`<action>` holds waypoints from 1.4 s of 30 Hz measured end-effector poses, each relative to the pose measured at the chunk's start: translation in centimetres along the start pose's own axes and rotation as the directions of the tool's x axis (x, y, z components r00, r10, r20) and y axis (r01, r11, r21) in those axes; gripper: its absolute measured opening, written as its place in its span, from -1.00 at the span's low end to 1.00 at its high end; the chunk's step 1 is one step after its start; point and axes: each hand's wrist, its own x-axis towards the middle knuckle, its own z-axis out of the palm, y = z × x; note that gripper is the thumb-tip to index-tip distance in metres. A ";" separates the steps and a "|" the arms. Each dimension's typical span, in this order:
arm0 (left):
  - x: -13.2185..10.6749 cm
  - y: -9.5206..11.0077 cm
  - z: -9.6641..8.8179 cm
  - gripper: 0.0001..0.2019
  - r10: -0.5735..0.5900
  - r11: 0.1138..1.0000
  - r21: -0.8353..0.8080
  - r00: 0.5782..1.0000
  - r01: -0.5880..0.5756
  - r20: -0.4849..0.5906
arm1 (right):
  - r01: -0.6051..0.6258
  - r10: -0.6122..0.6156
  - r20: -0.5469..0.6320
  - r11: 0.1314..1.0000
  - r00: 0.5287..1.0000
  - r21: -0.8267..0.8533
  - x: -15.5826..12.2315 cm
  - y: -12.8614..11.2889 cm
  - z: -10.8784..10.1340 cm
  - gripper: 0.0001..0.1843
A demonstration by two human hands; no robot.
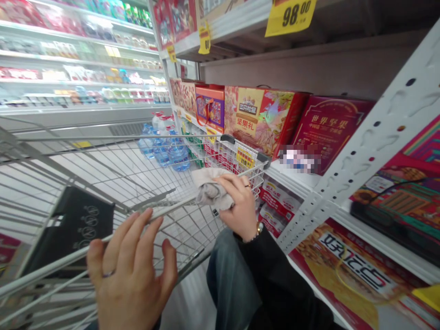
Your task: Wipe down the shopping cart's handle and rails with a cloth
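A wire shopping cart stands in front of me. My right hand is closed on a crumpled pale grey cloth at the cart's upper side rail. My left hand is open, its fingers spread and stretched along the same rail, nearer to me. The fingertips seem to touch the rail, and nothing is held in this hand. Inside the cart, to the left, is a black panel with printed white marks.
Shelves on the right carry a red and gold nut gift box and a dark red box. A perforated white upright stands close by. Blue water bottles stand on the floor beyond the cart. A refrigerated display lines the back.
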 end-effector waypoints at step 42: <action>-0.4 -1.1 1.1 -0.26 -0.048 0.999 -0.005 0.999 0.048 0.009 | -0.013 0.015 0.022 0.998 1.000 -0.063 0.9 7.4 -2.7 -0.31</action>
